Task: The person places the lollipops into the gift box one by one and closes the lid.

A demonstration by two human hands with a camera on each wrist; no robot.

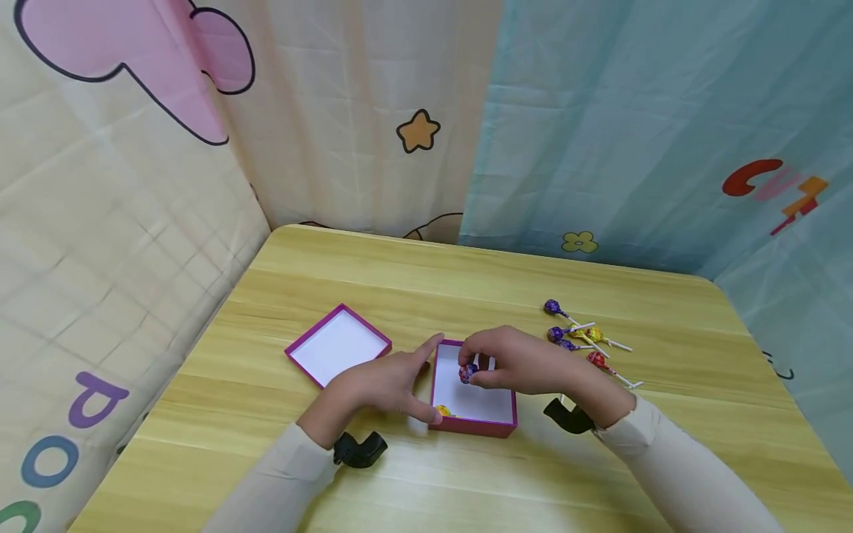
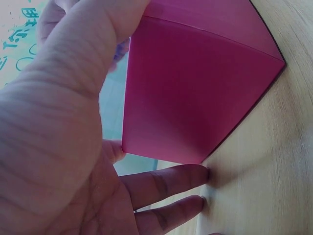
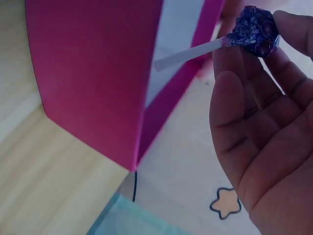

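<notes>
A: How do the hands stand?

B: The right hand [image 1: 523, 363] has thumb and fingers clamped on the round head of a lollipop in a dark, multicoloured wrapper [image 3: 255, 30]; its white stick projects clear of the grip. The left hand [image 1: 389, 381] has thumb and index finger spread apart, touching a rectangular magenta box with a white interior [image 1: 483, 427] along its left side.

A: Where is the held lollipop?

B: Over the box's interior. Inside the box, at the near left corner, lies a yellow-wrapped lollipop [image 1: 443, 410].

A: And the surroundings?

B: Left of the box, a shallow magenta-rimmed lid with a white inside [image 1: 338, 348] lies on the pale wood-grain tabletop [image 1: 413, 281]. To the right lie loose purple [image 1: 555, 334], yellow [image 1: 595, 334] and red [image 1: 596, 360] lollipops with white sticks, some crossing. Patterned fabric curtains [image 1: 586, 148] stand behind.
</notes>
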